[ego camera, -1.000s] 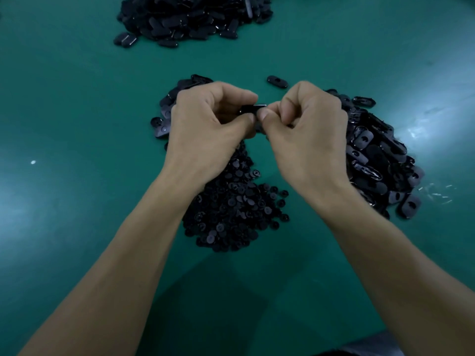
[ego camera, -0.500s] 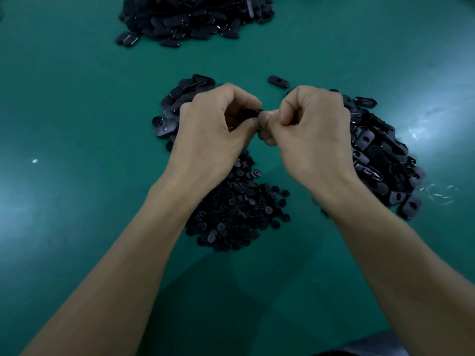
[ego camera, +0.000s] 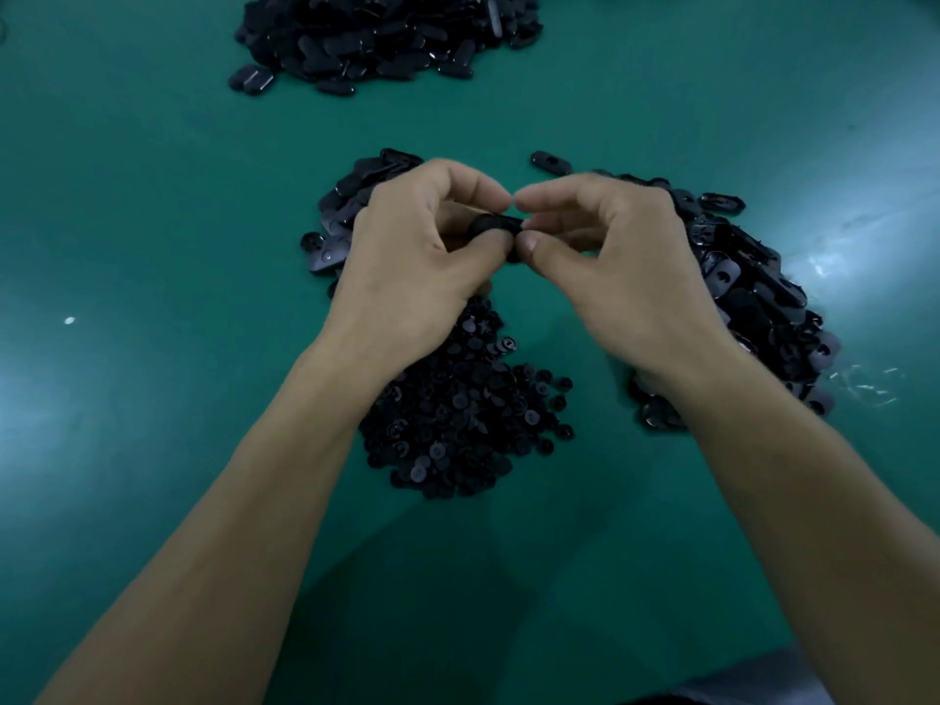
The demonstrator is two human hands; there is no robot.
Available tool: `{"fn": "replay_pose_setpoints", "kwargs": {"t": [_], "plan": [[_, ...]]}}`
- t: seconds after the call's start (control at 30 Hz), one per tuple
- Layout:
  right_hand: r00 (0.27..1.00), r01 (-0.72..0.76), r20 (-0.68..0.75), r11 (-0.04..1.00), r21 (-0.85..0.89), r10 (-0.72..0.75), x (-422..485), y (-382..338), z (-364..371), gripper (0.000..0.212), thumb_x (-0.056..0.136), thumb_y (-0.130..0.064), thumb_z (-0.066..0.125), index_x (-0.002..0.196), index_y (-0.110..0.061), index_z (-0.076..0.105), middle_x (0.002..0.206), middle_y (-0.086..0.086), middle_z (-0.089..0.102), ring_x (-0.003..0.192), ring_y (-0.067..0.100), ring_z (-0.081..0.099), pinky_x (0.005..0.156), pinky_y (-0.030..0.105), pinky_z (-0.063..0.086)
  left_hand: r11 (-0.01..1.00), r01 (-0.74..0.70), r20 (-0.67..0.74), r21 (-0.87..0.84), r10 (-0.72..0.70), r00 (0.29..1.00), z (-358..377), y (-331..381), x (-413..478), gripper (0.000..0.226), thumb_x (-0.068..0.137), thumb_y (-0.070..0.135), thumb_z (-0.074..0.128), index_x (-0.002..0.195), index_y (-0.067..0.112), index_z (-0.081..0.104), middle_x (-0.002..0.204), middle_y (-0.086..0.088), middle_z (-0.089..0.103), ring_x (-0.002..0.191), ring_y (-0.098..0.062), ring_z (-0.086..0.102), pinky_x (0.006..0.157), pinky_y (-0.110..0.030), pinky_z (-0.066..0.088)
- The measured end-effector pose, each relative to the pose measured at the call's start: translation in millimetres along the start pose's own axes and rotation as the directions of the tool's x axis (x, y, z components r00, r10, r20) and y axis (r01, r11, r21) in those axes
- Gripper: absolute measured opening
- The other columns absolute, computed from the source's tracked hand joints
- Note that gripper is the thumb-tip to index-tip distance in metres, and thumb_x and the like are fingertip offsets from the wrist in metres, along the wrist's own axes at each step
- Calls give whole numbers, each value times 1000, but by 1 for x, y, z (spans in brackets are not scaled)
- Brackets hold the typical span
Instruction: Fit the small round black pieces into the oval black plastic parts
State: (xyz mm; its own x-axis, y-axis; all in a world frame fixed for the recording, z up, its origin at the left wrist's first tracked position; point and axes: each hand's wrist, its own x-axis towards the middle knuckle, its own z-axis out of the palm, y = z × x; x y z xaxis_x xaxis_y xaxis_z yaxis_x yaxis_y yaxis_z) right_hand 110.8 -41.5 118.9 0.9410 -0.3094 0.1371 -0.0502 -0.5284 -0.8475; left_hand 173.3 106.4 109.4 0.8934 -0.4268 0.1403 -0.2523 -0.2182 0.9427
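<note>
My left hand (ego camera: 412,267) and my right hand (ego camera: 615,267) meet above the green table, fingertips together. Between them sits one oval black part (ego camera: 496,225); my left thumb and fingers pinch its left end and my right thumb and forefinger pinch its right end. Whether a round piece sits in it is hidden by the fingers. A heap of small round black pieces (ego camera: 468,409) lies under my left wrist. A pile of oval black parts (ego camera: 753,297) spreads to the right behind my right hand, and a smaller cluster of ovals (ego camera: 346,216) lies left of my left hand.
A large heap of oval black parts (ego camera: 381,38) lies at the far edge of the green table (ego camera: 152,195). One loose oval (ego camera: 549,162) lies just beyond my hands. A small white speck (ego camera: 69,320) sits at the left. Grey cloth (ego camera: 763,679) shows at the bottom edge.
My right hand's fingers have loosened and spread a little, and the oval part now shows between the fingertips. Both hands stay at the same spot.
</note>
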Motion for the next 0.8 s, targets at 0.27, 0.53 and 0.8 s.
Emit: {"fn": "replay_pose_setpoints", "kwargs": {"t": [0.27, 0.53, 0.8], "plan": [[994, -53, 101, 982, 183, 35, 4, 11, -8, 7, 90, -13, 76, 91, -20, 74, 75, 1, 76, 64, 4, 68, 59, 15, 50, 980, 101, -22, -172, -107, 994, -1, 0, -1, 22, 81, 2, 82, 94, 15, 69, 77, -2, 77, 67, -14, 74, 66, -24, 60], [996, -28, 83, 998, 52, 24, 5, 22, 1, 6, 89, -24, 76, 87, -28, 72, 71, -6, 71, 65, 3, 64, 63, 20, 49, 986, 129, -6, -107, -131, 991, -2, -3, 1, 21, 79, 1, 84, 89, 16, 74, 72, 0, 76, 67, -16, 76, 67, -24, 61], [999, -48, 26, 998, 48, 47, 9, 23, 11, 8, 84, -28, 74, 78, -31, 70, 60, -15, 65, 55, -2, 56, 60, 23, 45, 979, 151, 15, -134, -150, 989, -7, -7, 3, 21, 80, -3, 81, 90, 14, 74, 71, 0, 75, 67, -17, 75, 67, -24, 61]]}}
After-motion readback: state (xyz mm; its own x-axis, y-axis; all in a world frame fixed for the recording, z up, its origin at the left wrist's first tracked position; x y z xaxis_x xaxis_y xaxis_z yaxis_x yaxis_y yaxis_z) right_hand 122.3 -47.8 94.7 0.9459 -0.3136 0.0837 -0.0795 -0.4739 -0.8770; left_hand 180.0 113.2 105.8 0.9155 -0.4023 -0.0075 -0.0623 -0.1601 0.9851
